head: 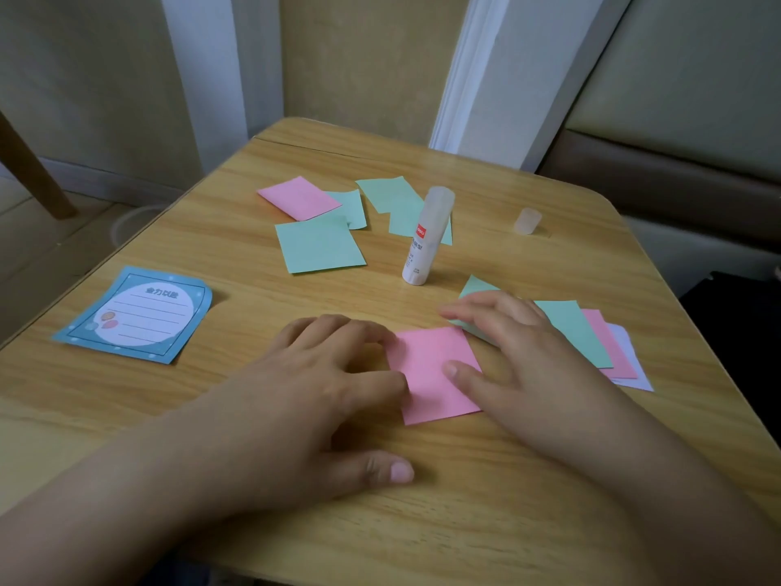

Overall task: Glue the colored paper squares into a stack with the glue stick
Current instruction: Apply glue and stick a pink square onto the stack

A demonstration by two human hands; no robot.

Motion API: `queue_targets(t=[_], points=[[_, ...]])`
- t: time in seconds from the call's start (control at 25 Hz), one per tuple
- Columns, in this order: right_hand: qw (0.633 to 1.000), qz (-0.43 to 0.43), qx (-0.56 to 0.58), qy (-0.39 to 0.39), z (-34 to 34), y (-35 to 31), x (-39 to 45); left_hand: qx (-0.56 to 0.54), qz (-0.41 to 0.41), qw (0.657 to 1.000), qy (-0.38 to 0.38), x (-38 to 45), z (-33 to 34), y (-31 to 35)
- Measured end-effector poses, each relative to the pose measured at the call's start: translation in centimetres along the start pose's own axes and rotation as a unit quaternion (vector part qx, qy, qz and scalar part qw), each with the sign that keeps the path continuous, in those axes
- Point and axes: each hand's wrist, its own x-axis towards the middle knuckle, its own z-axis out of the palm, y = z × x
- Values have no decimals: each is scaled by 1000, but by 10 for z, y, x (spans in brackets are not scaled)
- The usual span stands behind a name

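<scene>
My left hand (334, 365) and right hand (511, 357) lie flat with relaxed fingers, pressing the pink square (433, 374) between them. The glue stick (424, 238) stands upright beyond my right fingertips.

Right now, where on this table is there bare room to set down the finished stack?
Bare wood lies between the blue memo card and the large green square, and right of the cap. The far middle round the glue stick is crowded; both hands press the pink square.
</scene>
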Motion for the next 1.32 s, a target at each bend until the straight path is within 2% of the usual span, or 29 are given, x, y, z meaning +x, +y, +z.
queue_targets(t=[0.16,0.28,0.44,0.56,0.64,0.68,0.76,0.84,0.88,0.96,1.08,1.32], points=[[995,15,-40,-95,-8,-4,19,-41,-16,999,0,1,-4,-3],[990,19,-45,-134,-12,-6,27,-74,-41,996,1,5,-9,0],[992,37,36,-115,-11,-7,22,-107,-135,985,-29,19,-18,7],[993,41,80,-71,-6,-7,14,-123,-200,972,2,35,-22,16],[990,46,133,-12,-5,-4,10,-159,-259,952,31,44,-21,21],[980,53,194,16,-5,-3,7,-196,-287,937,44,48,-20,23],[932,66,353,47,-8,0,2,-311,-317,894,68,55,-19,27],[875,76,474,63,-10,0,-2,-447,-314,833,89,60,-18,33],[853,88,510,72,-10,1,-3,-495,-309,806,99,63,-18,36],[826,120,545,85,-8,4,-4,-543,-302,774,124,67,-15,39],[824,149,540,84,-7,5,-6,-568,-297,752,156,72,-11,41],[831,150,514,149,-8,-4,-8,-587,-276,741,175,72,-10,44]])
